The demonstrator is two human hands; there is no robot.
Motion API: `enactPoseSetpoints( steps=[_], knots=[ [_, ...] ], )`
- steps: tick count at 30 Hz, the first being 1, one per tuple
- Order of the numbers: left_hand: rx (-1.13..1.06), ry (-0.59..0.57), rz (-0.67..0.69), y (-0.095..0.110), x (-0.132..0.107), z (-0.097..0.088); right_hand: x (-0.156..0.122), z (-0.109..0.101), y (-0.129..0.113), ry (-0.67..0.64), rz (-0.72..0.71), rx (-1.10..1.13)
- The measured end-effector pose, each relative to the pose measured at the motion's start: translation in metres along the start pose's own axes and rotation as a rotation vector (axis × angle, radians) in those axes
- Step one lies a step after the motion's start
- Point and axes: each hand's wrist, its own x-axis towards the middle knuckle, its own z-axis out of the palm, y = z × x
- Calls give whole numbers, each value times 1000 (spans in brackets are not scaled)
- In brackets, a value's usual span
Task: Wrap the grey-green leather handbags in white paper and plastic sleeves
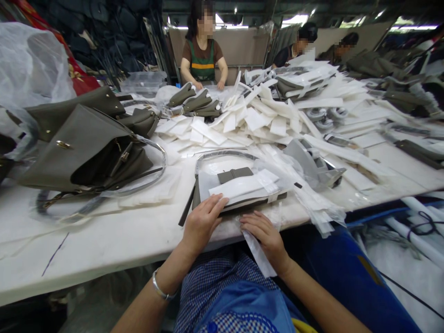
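Note:
My left hand (203,221) lies flat, fingers stretched, on the near edge of a grey-green bag piece (236,176) that is partly wrapped in white foam sheet (248,183). My right hand (265,233) rests at the table edge beside it, fingers curled over a strip of clear plastic or white paper (258,254) that hangs down off the edge. A plastic-wrapped strap (222,156) arcs behind the bag piece.
A finished grey-green handbag (79,152) lies at the left on the white table (104,240). Several white foam sheets (256,120) and more bags (196,102) cover the middle and back. Three people work at the far side. White tubes (416,217) lie lower right.

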Motion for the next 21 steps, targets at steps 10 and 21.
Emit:
enactPoseSetpoints(
  steps=[10,21],
  knots=[
    [-47,2,-53,-4,13,-12,12,-1,-4,-110,0,15],
    [-59,-13,-79,-2,15,-16,15,12,-3,41,151,11]
  ],
)
